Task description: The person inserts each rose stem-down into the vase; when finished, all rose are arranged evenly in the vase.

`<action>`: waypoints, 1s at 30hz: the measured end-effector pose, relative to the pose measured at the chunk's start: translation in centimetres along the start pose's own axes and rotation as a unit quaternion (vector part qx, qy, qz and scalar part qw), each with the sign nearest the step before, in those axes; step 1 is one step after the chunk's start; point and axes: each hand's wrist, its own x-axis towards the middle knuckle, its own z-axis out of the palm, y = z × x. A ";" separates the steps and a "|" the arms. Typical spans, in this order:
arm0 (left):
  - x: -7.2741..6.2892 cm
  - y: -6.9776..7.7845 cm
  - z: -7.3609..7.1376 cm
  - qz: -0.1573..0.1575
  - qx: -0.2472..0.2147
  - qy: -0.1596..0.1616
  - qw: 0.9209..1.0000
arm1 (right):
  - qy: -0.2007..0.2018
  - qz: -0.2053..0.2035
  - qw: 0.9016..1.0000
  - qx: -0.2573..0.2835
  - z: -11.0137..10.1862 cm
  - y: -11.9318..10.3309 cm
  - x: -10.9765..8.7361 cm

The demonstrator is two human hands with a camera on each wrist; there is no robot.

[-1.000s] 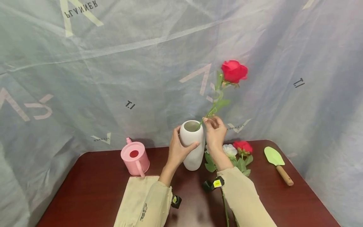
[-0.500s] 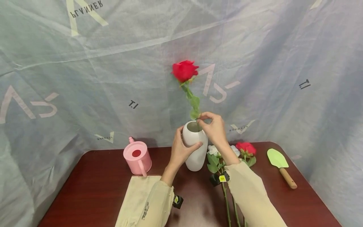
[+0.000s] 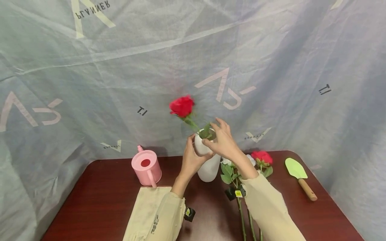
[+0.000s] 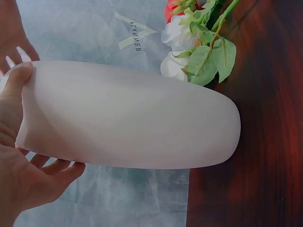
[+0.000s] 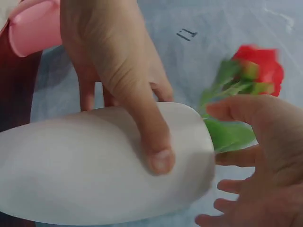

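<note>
A tall white vase [image 3: 208, 170] stands upright on the table, and my left hand [image 3: 192, 160] grips its upper body from the left, thumb across the front. In its mouth is a red rose [image 3: 182, 106], leaning left, with green leaves at the rim and its lower stem hidden inside. My right hand [image 3: 225, 144] is at the rim's right side. In the right wrist view its thumb and fingers [image 5: 236, 158] are spread apart next to the leaves [image 5: 229, 135], holding nothing; whether they touch the leaves I cannot tell.
A pink watering can [image 3: 146, 169] stands left of the vase, behind a beige cloth [image 3: 147, 207]. Right of the vase lie another red rose [image 3: 261, 156] and white roses [image 4: 180, 33], partly under my right arm. A green trowel [image 3: 297, 169] lies far right. Grey fabric [image 3: 169, 83] hangs behind.
The rose has swung left over the vase and gone down into it. My right hand has moved left to the rim and let go of the stem. My left hand has kept its grip.
</note>
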 end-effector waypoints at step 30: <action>0.0 0.2 0.1 0.000 -0.013 0.018 1.000 | -0.006 0.276 0.944 0.180 -1.4 15.7 -20.8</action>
